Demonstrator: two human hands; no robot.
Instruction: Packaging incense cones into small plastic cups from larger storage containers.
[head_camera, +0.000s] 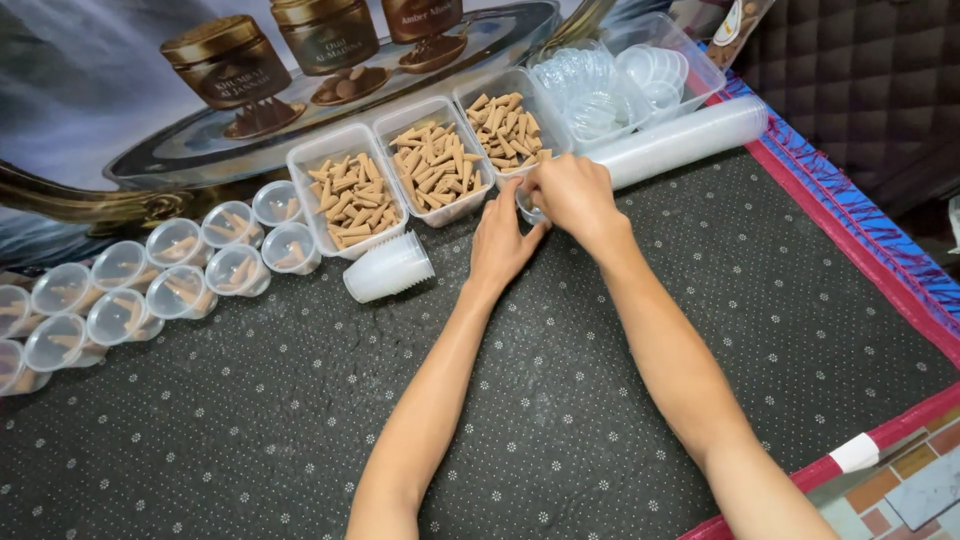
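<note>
two hands at one small clear cup (528, 208): left hand (503, 243) steadies it, right hand (572, 193) clamped over it, beside three cone trays (432, 160) within reach.

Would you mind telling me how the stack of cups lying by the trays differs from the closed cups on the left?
The stack lies on its side, nested, empty and lidless. The closed cups sit singly in rows, lidded, each holding brown cones. Both are small, clear plastic and rest on the dotted mat.
</note>
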